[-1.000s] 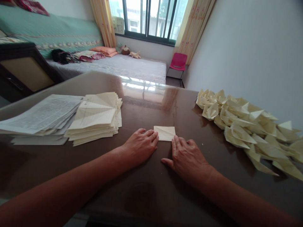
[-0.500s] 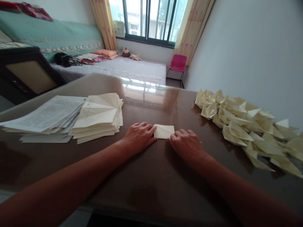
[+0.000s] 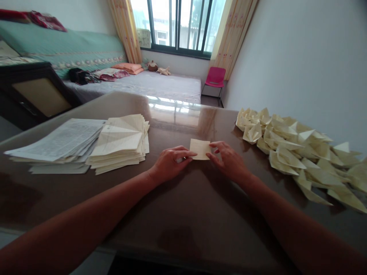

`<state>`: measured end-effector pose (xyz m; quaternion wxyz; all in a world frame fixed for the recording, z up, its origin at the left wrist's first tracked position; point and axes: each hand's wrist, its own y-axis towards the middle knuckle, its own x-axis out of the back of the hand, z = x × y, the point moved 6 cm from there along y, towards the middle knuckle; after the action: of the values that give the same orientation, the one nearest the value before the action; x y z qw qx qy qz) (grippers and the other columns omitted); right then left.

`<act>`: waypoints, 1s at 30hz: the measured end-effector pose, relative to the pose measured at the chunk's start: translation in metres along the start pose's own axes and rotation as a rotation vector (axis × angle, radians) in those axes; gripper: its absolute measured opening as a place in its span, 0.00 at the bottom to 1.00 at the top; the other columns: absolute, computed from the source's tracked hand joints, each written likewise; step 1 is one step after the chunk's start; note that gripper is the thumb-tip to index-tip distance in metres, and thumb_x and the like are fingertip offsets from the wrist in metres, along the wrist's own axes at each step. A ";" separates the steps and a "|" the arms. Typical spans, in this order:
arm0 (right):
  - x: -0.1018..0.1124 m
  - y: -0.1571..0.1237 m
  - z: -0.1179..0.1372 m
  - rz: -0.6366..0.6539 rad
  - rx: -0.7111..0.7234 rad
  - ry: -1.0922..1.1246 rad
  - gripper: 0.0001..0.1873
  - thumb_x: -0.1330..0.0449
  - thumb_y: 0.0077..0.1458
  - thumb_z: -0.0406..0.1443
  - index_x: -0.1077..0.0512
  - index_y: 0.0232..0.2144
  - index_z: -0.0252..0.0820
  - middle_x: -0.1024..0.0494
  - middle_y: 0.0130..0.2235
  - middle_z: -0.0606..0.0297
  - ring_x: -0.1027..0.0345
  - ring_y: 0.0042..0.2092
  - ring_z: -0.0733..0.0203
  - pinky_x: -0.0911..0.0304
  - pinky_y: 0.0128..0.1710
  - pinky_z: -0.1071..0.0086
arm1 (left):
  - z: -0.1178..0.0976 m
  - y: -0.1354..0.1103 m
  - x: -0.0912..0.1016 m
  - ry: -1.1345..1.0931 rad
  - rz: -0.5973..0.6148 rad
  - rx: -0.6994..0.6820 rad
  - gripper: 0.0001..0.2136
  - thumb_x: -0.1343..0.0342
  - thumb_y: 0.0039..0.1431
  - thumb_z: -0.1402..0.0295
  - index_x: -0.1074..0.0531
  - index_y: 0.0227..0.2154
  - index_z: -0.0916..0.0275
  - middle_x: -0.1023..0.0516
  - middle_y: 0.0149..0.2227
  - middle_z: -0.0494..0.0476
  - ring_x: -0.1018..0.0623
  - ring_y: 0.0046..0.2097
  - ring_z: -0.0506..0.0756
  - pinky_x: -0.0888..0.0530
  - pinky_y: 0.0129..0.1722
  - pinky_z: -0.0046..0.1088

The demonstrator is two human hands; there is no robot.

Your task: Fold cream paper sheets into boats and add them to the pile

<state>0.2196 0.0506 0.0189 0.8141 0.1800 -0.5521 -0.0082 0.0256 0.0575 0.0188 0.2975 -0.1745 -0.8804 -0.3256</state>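
Note:
A small folded cream paper (image 3: 200, 149) is lifted slightly off the brown table (image 3: 183, 214), near the middle. My left hand (image 3: 169, 163) pinches its left edge with thumb and fingers. My right hand (image 3: 229, 160) pinches its right edge, fingers curled. Both hands are closed on the paper. A stack of creased cream sheets (image 3: 122, 143) lies to the left of my left hand. A heap of folded paper shapes (image 3: 295, 151) spreads along the right side of the table.
A pile of printed sheets (image 3: 57, 141) sits at the far left of the table. Beyond the table are a bed (image 3: 143, 82), a pink chair (image 3: 215, 77), a window and a dark cabinet (image 3: 34, 91). A white wall runs along the right.
Both hands went from lying flat and pressing the paper on the table to pinching its edges and lifting it. The paper has been raised and turned slightly.

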 end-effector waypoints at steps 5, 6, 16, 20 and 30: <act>-0.010 0.007 -0.016 0.007 -0.110 0.592 0.28 0.48 0.59 0.49 0.41 0.55 0.39 0.23 0.42 0.57 0.28 0.41 0.57 0.33 0.39 0.64 | 0.004 0.004 0.006 -0.290 -0.078 0.137 0.13 0.45 0.58 0.66 0.23 0.43 0.63 0.24 0.38 0.56 0.24 0.33 0.48 0.26 0.33 0.21; -0.012 0.008 -0.017 0.011 -0.120 0.674 0.30 0.47 0.58 0.50 0.42 0.56 0.39 0.22 0.39 0.59 0.28 0.38 0.58 0.33 0.37 0.65 | 0.005 0.004 0.005 -0.320 -0.073 0.159 0.13 0.45 0.58 0.66 0.23 0.44 0.64 0.24 0.37 0.56 0.25 0.32 0.48 0.26 0.32 0.21; -0.007 0.006 -0.011 -0.088 -0.103 0.757 0.24 0.41 0.54 0.46 0.33 0.49 0.39 0.29 0.29 0.68 0.36 0.29 0.66 0.40 0.28 0.72 | 0.014 0.004 -0.003 -0.411 -0.042 0.234 0.15 0.44 0.57 0.65 0.24 0.46 0.65 0.27 0.33 0.54 0.25 0.31 0.48 0.24 0.34 0.26; -0.003 0.004 -0.007 -0.134 -0.109 0.710 0.21 0.41 0.54 0.45 0.31 0.47 0.40 0.32 0.29 0.69 0.39 0.28 0.67 0.42 0.27 0.73 | 0.014 0.005 -0.004 -0.433 -0.038 0.244 0.16 0.44 0.57 0.65 0.25 0.46 0.65 0.28 0.33 0.54 0.26 0.31 0.48 0.23 0.33 0.26; -0.024 0.006 -0.015 0.058 -0.082 0.405 0.13 0.43 0.55 0.40 0.27 0.40 0.39 0.29 0.26 0.69 0.37 0.27 0.66 0.42 0.31 0.71 | 0.007 -0.001 -0.008 0.245 0.138 0.023 0.13 0.50 0.60 0.70 0.22 0.43 0.58 0.24 0.37 0.55 0.26 0.37 0.52 0.27 0.42 0.29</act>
<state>0.2223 0.0656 -0.0060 0.9150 0.1288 -0.3813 0.0291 0.0289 0.0607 0.0093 0.4265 -0.1901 -0.8270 -0.3132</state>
